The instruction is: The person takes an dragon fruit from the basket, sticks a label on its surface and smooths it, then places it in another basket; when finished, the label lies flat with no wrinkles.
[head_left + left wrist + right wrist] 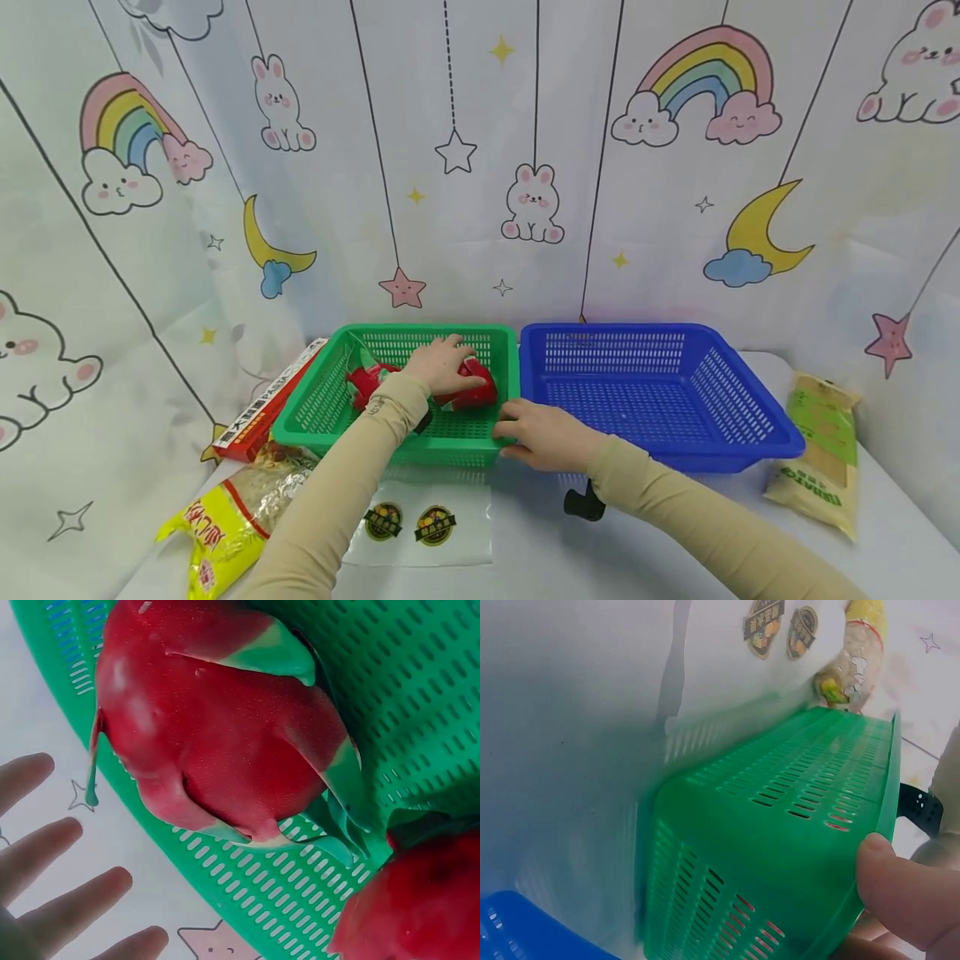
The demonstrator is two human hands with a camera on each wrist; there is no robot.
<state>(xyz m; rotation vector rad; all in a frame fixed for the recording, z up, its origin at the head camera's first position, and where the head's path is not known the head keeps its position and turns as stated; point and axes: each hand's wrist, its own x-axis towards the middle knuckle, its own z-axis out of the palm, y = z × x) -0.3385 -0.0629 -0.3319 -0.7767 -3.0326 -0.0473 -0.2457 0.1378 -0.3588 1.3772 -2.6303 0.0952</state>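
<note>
Two red dragon fruits with green scale tips lie in the green basket (341, 442). One dragon fruit (476, 387) is at the basket's right side, the other dragon fruit (363, 385) at its left. Over the basket, beside the right-hand fruit, is my left hand (442, 367); the left wrist view shows its fingers (79, 900) spread and straight, apart from the large dragon fruit (217, 720). My right hand (551, 433) grips the basket's near right corner. In the right wrist view its thumb (907, 889) presses the outer side of the rim, and the other fingers are mostly hidden.
A blue basket (615, 408) stands right beside the green one. At the left lie a red box (262, 408) and a yellow food bag (232, 525). A clear bag with round stickers (450, 550) lies in front, and a green-beige packet (821, 450) at far right.
</note>
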